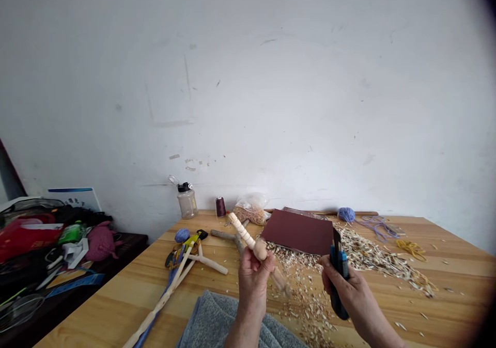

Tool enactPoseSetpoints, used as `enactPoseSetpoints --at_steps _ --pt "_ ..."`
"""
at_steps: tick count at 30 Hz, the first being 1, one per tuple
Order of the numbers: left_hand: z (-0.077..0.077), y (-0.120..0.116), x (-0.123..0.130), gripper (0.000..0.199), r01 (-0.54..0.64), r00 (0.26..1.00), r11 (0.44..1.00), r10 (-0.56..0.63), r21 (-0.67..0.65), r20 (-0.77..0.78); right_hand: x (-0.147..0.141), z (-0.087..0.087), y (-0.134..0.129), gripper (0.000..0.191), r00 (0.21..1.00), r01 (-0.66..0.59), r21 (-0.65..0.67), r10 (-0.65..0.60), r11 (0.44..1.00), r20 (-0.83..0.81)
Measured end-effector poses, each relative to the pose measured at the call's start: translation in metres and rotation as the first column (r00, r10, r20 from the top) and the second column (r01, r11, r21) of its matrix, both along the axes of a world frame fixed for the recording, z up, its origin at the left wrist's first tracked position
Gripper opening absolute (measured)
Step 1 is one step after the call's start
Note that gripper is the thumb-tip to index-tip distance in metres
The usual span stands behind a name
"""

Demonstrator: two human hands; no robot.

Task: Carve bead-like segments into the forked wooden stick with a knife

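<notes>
My left hand (253,273) is closed around a pale carved wooden stick (242,230), tilted up to the left. Ring-like grooves run along its upper part, and a rounded knob sits just above my fingers. Its lower end, toward the right, looks blurred. In my right hand (349,288) is a utility knife (338,270) with a black and blue handle, its blade pointing up. The knife and the stick are apart. Wood shavings (310,306) lie on the table between and below my hands.
A dark red sheet (298,230) lies behind the hands, beside a heap of shavings (372,252). Peeled forked sticks (174,286) and a grey cloth (209,317) are at left and front. A bottle (187,203), thread spool (220,207) and blue yarn ball (346,214) stand near the wall.
</notes>
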State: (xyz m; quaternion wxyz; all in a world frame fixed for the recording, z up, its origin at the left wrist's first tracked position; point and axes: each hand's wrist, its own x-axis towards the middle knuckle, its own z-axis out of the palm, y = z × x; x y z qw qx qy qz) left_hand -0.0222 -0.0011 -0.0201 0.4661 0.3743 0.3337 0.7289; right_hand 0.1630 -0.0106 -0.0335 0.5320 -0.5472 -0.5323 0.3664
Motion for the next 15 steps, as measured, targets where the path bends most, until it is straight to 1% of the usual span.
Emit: enactPoseSetpoints --at_steps 3,5,8,10,13,15 --pt "-0.001 0.002 0.0 0.036 -0.054 0.998 0.997 0.055 -0.052 0.019 -0.009 0.007 -0.009 0.044 0.982 -0.118 -0.053 0.109 0.992 -0.156" --pt "-0.002 0.003 0.001 0.038 -0.031 0.999 0.995 0.032 -0.092 0.013 -0.013 0.007 -0.012 0.046 0.963 -0.191 -0.068 0.174 0.979 -0.206" --pt "-0.002 0.004 0.001 0.038 0.052 0.998 0.995 -0.053 -0.086 -0.012 -0.014 0.004 -0.016 0.049 0.949 -0.269 -0.096 0.247 0.958 -0.196" --pt "-0.001 0.003 0.001 0.037 0.068 0.997 0.996 -0.07 -0.053 -0.023 -0.013 0.003 -0.019 0.042 0.946 -0.302 -0.124 0.282 0.945 -0.16" --pt "-0.001 0.0 -0.001 0.022 0.12 0.993 0.993 -0.12 -0.021 -0.011 -0.011 0.004 -0.022 0.032 0.931 -0.347 -0.154 0.32 0.925 -0.174" --pt "0.0 -0.002 -0.003 0.012 0.184 0.983 0.983 -0.184 -0.003 0.019 -0.012 0.005 -0.022 0.034 0.918 -0.353 -0.12 0.319 0.928 -0.235"
